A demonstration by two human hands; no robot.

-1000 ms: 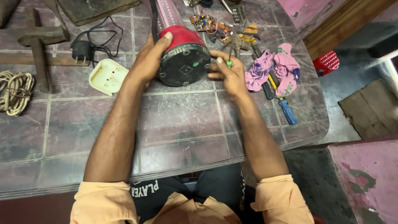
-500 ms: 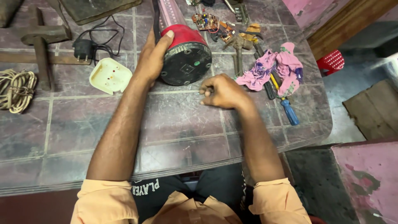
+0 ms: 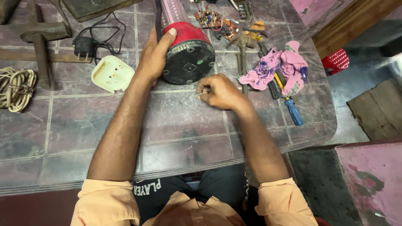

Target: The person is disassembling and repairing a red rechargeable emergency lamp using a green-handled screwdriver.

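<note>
I see a red lantern (image 3: 184, 39) with black base, cream plastic cover (image 3: 112, 73) left of it, pink cloth (image 3: 279, 67) and blue-handled screwdriver (image 3: 294, 111) right of it.

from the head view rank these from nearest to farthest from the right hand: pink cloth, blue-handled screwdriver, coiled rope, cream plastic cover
Measured from the right hand:
1. Pink cloth, just to its right among the tools.
2. Blue-handled screwdriver, farther right, near the table edge.
3. Cream plastic cover, to the left, beyond the left forearm.
4. Coiled rope, at the far left edge.
</note>
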